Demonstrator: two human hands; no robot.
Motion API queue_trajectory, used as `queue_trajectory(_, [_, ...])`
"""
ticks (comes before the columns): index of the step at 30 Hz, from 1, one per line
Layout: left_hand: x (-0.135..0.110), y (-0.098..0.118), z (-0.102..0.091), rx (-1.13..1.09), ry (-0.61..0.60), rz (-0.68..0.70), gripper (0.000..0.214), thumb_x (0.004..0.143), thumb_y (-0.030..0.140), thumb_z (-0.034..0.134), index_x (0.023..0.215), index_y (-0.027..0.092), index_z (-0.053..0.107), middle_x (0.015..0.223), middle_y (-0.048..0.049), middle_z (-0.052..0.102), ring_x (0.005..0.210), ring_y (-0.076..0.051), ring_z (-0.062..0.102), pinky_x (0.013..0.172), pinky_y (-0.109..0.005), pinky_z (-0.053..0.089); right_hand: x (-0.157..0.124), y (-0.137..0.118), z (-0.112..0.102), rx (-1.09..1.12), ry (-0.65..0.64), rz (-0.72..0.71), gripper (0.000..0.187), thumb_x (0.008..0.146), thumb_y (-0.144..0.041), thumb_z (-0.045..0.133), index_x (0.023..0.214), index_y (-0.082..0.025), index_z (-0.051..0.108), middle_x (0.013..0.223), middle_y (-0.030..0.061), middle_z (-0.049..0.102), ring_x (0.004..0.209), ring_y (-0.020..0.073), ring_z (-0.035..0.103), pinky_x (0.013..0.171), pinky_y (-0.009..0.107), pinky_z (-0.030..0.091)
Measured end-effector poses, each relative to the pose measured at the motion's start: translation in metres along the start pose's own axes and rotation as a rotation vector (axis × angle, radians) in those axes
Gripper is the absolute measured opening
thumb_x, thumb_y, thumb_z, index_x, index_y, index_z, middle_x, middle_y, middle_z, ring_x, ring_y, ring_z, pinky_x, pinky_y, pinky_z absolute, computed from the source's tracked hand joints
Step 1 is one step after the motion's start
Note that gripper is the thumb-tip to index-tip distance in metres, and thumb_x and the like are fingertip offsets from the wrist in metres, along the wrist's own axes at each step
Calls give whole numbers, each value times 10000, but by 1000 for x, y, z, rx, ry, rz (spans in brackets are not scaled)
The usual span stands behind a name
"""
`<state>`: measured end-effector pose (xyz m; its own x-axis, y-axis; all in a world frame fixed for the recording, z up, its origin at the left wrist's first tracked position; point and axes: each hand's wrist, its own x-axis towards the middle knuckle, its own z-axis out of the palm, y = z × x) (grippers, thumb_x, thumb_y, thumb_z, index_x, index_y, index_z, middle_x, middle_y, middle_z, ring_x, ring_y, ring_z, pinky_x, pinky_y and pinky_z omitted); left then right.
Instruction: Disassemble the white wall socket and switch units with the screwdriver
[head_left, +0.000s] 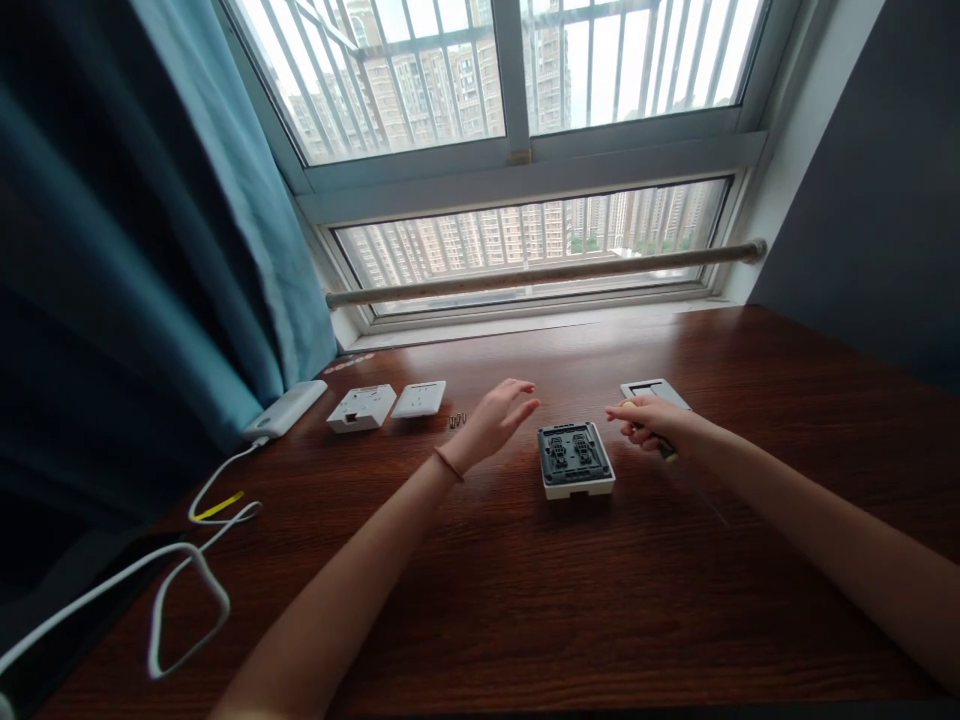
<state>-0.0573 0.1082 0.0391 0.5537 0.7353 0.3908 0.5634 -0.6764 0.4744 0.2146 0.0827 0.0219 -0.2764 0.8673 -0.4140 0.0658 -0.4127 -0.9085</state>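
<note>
A wall switch module [575, 460] lies face-open on the wooden table [525, 600], its dark inner mechanism showing inside a white frame. My left hand [496, 420] hovers just left of it, fingers stretched out and empty. To the module's right, my right hand [646, 420] is closed around a small tool with a yellow and dark handle [666, 452], probably a screwdriver. A grey-white cover frame [654, 391] lies flat behind my right hand, partly hidden by it. A few small screws [457, 421] lie left of my left hand.
Two white switch plates [361, 407] [419, 399] lie at the back left. A white power bank [285, 408] with a looping white cable [187, 560] sits by the blue curtain [150, 250]. A window with a rail [547, 272] runs behind the table.
</note>
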Motion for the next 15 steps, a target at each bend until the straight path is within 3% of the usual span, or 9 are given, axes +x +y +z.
queue_trajectory(3, [-27, 12, 37, -273, 113, -44, 540, 843, 400, 497, 1299, 163, 331, 1294, -139, 443, 1223, -228, 413, 1044, -395, 315, -12, 1, 5, 48, -24, -34, 154, 751, -266, 610, 789, -146, 521, 551, -55, 457, 347, -12, 271, 308, 94, 177])
queue_trajectory(6, [-48, 11, 56, -406, 59, -74, 807, 738, 395, 644, 1365, 176, 187, 1382, -157, 330, 1302, -256, 306, 1096, -424, 231, -24, 8, 13, 165, -69, -15, 144, 750, -216, 575, 868, -136, 557, 532, -64, 436, 331, -13, 233, 297, 89, 164])
queue_trajectory(9, [-56, 8, 59, -487, 4, -107, 942, 663, 370, 720, 1380, 197, 133, 1416, -152, 274, 1327, -270, 256, 1112, -438, 195, -33, 14, 20, 267, -83, 13, 165, 733, -181, 556, 889, -129, 570, 517, -64, 439, 321, -10, 214, 285, 86, 166])
queue_trajectory(15, [-56, 11, 58, -588, -34, -128, 908, 625, 333, 752, 1354, 225, 222, 1392, -123, 322, 1297, -281, 315, 1110, -456, 207, -43, 10, 27, 298, -85, 20, 181, 710, -172, 553, 884, -124, 557, 502, -67, 451, 308, -12, 209, 278, 86, 170])
